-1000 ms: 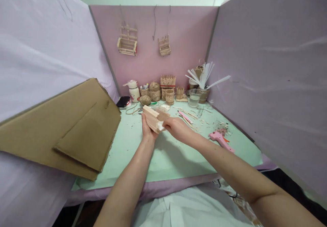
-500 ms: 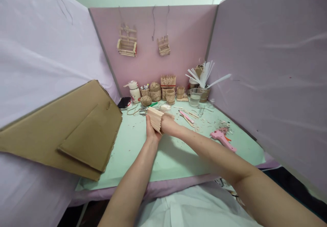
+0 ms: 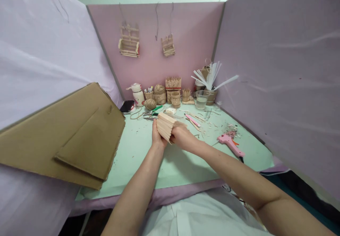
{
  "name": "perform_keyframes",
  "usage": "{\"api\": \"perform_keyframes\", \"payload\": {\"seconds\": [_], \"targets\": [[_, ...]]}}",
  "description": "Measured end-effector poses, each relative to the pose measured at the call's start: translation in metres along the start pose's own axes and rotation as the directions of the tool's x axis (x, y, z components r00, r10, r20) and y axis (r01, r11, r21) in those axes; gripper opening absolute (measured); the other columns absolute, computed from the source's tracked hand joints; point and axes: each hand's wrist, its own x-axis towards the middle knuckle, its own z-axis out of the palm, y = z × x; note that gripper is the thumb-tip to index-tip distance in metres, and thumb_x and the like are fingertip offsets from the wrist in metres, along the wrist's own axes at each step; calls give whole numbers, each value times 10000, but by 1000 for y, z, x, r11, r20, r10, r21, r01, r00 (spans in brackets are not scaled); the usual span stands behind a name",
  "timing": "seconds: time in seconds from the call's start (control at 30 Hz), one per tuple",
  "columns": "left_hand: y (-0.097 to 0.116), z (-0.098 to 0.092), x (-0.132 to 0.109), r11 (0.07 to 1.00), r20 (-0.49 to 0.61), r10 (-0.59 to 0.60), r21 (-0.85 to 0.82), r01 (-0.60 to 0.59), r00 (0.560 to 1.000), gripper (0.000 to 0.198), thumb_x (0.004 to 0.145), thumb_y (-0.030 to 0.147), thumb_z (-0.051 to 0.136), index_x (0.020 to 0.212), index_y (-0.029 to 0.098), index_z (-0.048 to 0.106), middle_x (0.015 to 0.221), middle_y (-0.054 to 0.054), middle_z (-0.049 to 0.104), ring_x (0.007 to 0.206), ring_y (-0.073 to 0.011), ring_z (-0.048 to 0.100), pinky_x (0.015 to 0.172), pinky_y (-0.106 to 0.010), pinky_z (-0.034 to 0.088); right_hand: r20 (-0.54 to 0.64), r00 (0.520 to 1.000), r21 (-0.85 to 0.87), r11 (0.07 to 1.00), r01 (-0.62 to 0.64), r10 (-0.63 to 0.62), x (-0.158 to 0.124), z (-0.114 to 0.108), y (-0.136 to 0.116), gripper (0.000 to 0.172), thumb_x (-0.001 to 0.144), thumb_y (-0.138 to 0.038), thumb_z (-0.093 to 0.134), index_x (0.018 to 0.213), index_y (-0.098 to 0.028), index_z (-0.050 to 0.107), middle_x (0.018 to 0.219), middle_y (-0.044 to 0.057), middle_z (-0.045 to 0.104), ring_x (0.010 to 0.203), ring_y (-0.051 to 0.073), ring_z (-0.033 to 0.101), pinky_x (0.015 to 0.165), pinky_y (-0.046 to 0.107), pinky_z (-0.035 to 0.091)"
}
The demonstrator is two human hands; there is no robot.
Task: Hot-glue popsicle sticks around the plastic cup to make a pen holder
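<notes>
A pale holder of flat craft sticks set side by side (image 3: 165, 127) is tilted above the table, its jagged end turned to the right. My left hand (image 3: 157, 136) is closed around its left side and underside. At the jagged end is my right hand (image 3: 183, 136), with its fingers curled in against the opening. Their tips are hidden, and what they grip cannot be made out. A blurred tan edge (image 3: 181, 124) shows just behind the right hand; whether it belongs to the holder is unclear.
A pink glue gun (image 3: 230, 144) lies at right beside a heap of scraps (image 3: 231, 129). Behind the hands are green-handled pliers (image 3: 156, 110), a pink cutter (image 3: 192, 119), twine balls (image 3: 150, 104), stick cups (image 3: 175, 99) and a water cup (image 3: 202, 100). Cardboard sheets (image 3: 79, 140) lean at left.
The stick holder has shifted slightly right and turned a little more of its side toward me. My right hand has moved right and slightly down, still at the jagged end.
</notes>
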Motion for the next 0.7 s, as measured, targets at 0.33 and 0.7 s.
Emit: {"api": "perform_keyframes", "payload": {"seconds": [0.33,0.7], "targets": [[16,-7,3,1000,110,-14,-5,15,994,674,929,625,327,1124,94,695,887,-145,757,819,-302,714,831,-447,559,181,920,785,512,-347,347,-26,-49,16,174,649,-229,780,820,-200,773,822,11,750,771,142,671,812,303,532],[8,-8,5,999,63,49,-13,-48,997,649,950,605,342,1168,93,677,987,-147,758,852,-283,725,804,-407,570,14,956,699,680,-219,294,-6,-17,18,274,744,-231,647,995,-173,741,1005,80,752,932,195,707,909,366,552]]}}
